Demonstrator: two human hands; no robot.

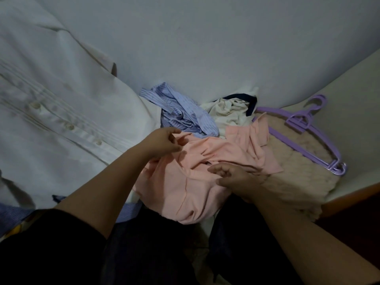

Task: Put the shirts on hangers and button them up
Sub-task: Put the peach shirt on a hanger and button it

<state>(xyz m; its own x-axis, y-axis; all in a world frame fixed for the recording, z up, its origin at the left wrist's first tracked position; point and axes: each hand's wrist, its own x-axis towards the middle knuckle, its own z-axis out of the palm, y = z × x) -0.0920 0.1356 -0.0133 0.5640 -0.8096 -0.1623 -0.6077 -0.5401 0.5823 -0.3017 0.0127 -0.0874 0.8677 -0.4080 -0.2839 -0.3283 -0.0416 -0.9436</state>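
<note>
A crumpled pink shirt (pixel 197 173) lies in a heap in front of me. My left hand (pixel 164 140) pinches a fold at its upper left edge. My right hand (pixel 232 177) rests on its right side with fingers curled into the cloth. Behind it lie a blue striped shirt (pixel 183 112) and a cream garment with a dark collar (pixel 228 112). A white buttoned shirt (pixel 51 103) hangs at the left, close to the camera. Purple hangers (pixel 304 132) lie stacked at the right.
The hangers rest on a beige fuzzy mat (pixel 304 167) on a pale surface by the grey wall (pixel 205 38). My dark-clothed legs (pixel 144 254) fill the bottom of the view. More blue striped cloth (pixel 12 214) shows at the lower left.
</note>
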